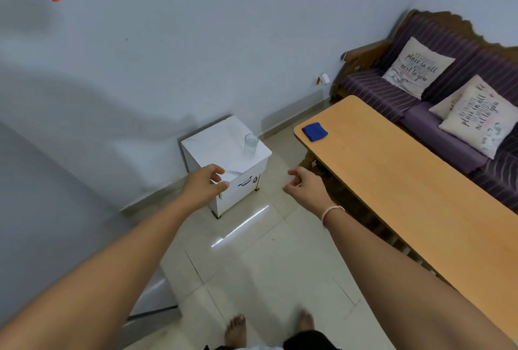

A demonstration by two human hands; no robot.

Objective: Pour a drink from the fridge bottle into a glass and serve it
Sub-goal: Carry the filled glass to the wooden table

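Note:
A clear empty glass stands upright on the top of a small white cabinet against the wall. My left hand hovers in front of the cabinet's near corner, fingers loosely curled, holding nothing. My right hand is held out to the right of the cabinet, above the floor, fingers apart and empty. Both hands are short of the glass. A grey fridge side fills the left edge. No bottle is visible.
A long wooden table runs along the right with a folded blue cloth on its far end. Behind it stands a purple striped sofa with printed cushions. The floor is pale tile; my bare feet show at the bottom.

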